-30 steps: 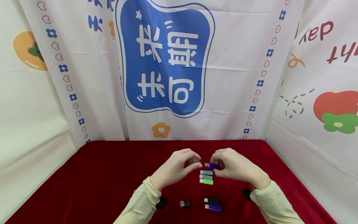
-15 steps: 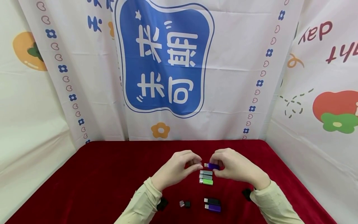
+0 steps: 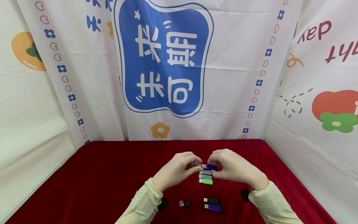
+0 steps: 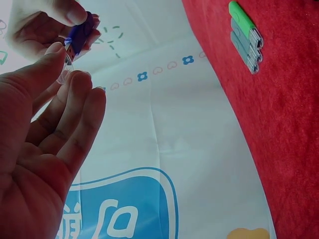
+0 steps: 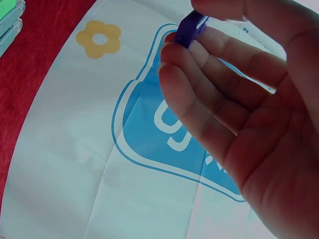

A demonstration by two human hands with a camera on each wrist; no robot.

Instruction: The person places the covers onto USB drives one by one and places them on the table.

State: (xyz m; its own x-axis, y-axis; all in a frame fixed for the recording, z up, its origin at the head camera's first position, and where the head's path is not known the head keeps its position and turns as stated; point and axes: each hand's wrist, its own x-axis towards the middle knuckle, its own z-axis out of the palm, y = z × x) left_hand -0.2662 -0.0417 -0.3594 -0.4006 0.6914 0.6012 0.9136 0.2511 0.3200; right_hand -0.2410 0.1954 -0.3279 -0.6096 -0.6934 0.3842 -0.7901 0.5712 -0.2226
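My right hand (image 3: 235, 168) pinches a purple USB flash drive (image 3: 211, 167) between thumb and fingers, its metal plug pointing left. Facing it, my left hand (image 3: 176, 170) holds a small clear cap (image 4: 65, 74) at its fingertips. In the left wrist view the plug's tip is right at the cap's mouth. Close below the hands lie two grey flash drives (image 3: 205, 176) and a green flash drive (image 3: 206, 181) side by side, with clear caps over their plugs. From the right wrist view, only the end of the purple drive shows between the fingers.
Nearer the front of the red cloth (image 3: 112, 180), an uncapped black flash drive (image 3: 213, 201) lies beside another uncapped purple flash drive (image 3: 214, 208). To their left are a loose clear cap (image 3: 181, 203) and a black cap (image 3: 187, 203). Printed white curtains (image 3: 237, 62) enclose the table.
My right hand has moved slightly left with the purple flash drive, bringing its plug up to the clear cap in my left hand. The other drives and caps lie as before.
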